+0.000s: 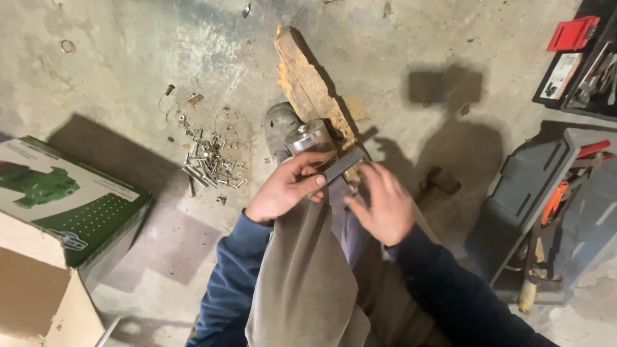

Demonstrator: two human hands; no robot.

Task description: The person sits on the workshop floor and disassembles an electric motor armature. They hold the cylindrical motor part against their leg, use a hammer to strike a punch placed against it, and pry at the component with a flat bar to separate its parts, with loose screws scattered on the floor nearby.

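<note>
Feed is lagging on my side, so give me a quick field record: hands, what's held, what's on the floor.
left hand: grips a flat dark metal bar
right hand: open, fingers at the bar's near end
under the bar: shiny metal cylinder on a worn wooden plank
floor left: pile of bolts, green-and-white cardboard box
floor right: open toolbox

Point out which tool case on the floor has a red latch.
The black plastic tool case at the top right corner carries the red latch. The grey plastic toolbox below it, standing open with tools inside, shows no such latch.
</note>
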